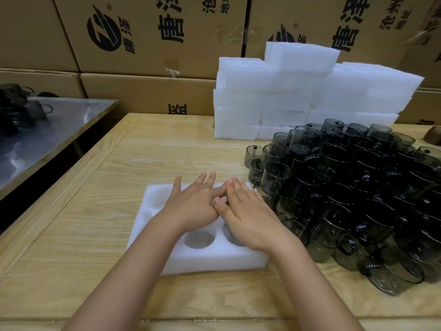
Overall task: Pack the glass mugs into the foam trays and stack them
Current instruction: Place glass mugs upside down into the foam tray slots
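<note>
Pressing the white pocketed foam tray (214, 259) with left hand (191, 206) and right hand (248, 211) flat, fingers straight, empty, likely to steady it on the pale wooden tabletop (119, 163).

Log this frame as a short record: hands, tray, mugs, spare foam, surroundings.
left hand: flat on the tray, fingers straight
right hand: flat on the tray beside the left, thumbs meeting
tray: white foam, on the table; left pockets look empty, near pockets grey, contents unclear
mugs: smoky glass, piled right of the tray
foam stack: behind the mugs
boxes: cardboard, along the back
metal table: at the left, dark things on its far end
</note>
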`<state>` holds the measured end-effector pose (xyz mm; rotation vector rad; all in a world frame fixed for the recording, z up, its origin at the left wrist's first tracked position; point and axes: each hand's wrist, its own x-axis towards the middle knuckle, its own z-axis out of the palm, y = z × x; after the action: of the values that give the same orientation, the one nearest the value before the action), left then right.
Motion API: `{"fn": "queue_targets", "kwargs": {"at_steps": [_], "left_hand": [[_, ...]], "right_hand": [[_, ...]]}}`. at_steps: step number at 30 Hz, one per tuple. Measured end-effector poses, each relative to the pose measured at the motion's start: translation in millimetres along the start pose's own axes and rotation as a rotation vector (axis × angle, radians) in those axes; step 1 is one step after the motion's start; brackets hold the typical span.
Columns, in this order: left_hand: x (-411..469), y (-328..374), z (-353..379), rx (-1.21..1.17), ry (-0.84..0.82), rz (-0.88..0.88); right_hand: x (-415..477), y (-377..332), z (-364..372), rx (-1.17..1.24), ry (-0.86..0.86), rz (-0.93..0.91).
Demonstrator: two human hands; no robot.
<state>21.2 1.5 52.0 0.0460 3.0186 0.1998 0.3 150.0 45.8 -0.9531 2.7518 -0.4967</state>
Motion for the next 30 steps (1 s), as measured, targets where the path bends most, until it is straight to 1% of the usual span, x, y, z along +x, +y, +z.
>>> {"fn": "queue_targets", "kwargs": {"at_steps": [1,2,3,4,6,7,8,9,10,12,13,15,17,18,19,20,21,22,23,24,26,27,28,29,30], "left_hand": [[-1.3,-2.5,-1.9,-0.004,-0.003,-0.007],[-3.1,-8.4,-5.2,-0.067,0.020,-0.014],[-6.6,-17.6,-9.8,-0.203,0.085,-0.029],[-12.0,-28.9,-14.6,-0.395,0.202,-0.044],[-26.0,-55.1,-20.2,-0.778,0.522,-0.041],[-31.5,-67.9,-19.8,-0.934,0.652,-0.048],[-34.1,-78.7,-15.6,-1.079,0.732,-0.065],[-33.8,-85.1,-9.3,-1.218,0.753,-0.085],[-31.1,-88.4,-2.0,-1.356,0.724,-0.106],[-22.9,-88.1,11.0,-1.614,0.584,-0.151],[-18.8,-88.1,14.8,-1.703,0.520,-0.170],[-13.5,-92.2,17.3,-1.762,0.442,-0.179],[-12.8,-100.1,20.1,-1.748,0.397,-0.150],[-13.5,-104.2,22.6,-1.740,0.379,-0.143],[-13.9,-106.9,24.2,-1.734,0.365,-0.138],[-14.4,-108.4,25.1,-1.724,0.354,-0.131],[-14.2,-109.5,25.8,-1.713,0.349,-0.123],[-13.5,-109.6,26.2,-1.704,0.349,-0.119],[-12.9,-109.1,26.5,-1.703,0.350,-0.116],[-12.5,-108.4,26.5,-1.707,0.348,-0.113],[-12.2,-107.9,26.4,-1.705,0.339,-0.105],[-12.2,-108.2,26.5,-1.701,0.337,-0.098],[-12.3,-108.6,26.7,-1.702,0.335,-0.093],[-12.1,-109.0,26.9,-1.705,0.333,-0.090],[-12.1,-109.0,27.0,-1.709,0.331,-0.090]], "right_hand": [[-0.4,0.0,0.2,-0.001,-0.001,0.003],[-0.5,0.2,0.0,-0.004,-0.005,0.007],[-0.8,0.5,0.1,-0.011,-0.010,0.012],[-0.6,0.6,0.3,-0.021,-0.012,0.015],[-0.2,0.5,0.9,-0.052,-0.011,0.015],[0.3,0.4,1.3,-0.067,-0.009,0.014],[1.1,0.3,2.1,-0.081,-0.006,0.013],[1.7,0.9,3.2,-0.093,-0.001,0.013],[2.3,1.7,4.1,-0.103,0.004,0.015],[2.9,2.4,5.4,-0.134,0.015,0.016],[3.0,2.3,5.2,-0.150,0.022,0.016],[2.1,0.2,3.3,-0.133,0.049,0.004],[-2.2,-4.7,-3.2,-0.009,0.148,-0.032],[-6.2,-6.8,-8.9,0.072,0.272,-0.067],[-11.3,-8.3,-16.7,0.108,0.448,-0.105],[-15.8,-8.5,-27.3,0.078,0.654,-0.118],[-20.4,-6.4,-39.5,0.007,0.861,-0.099],[-24.5,-2.1,-52.3,-0.083,1.030,-0.031],[-27.6,3.7,-65.5,-0.167,1.120,0.080],[-28.9,10.7,-77.9,-0.239,1.124,0.217],[-28.0,24.3,-95.1,-0.357,0.945,0.485],[-26.5,28.5,-98.9,-0.410,0.839,0.581],[-24.7,31.2,-99.9,-0.453,0.762,0.635],[-22.8,32.9,-99.2,-0.479,0.721,0.659],[-20.1,34.3,-98.6,-0.500,0.715,0.664]]}}
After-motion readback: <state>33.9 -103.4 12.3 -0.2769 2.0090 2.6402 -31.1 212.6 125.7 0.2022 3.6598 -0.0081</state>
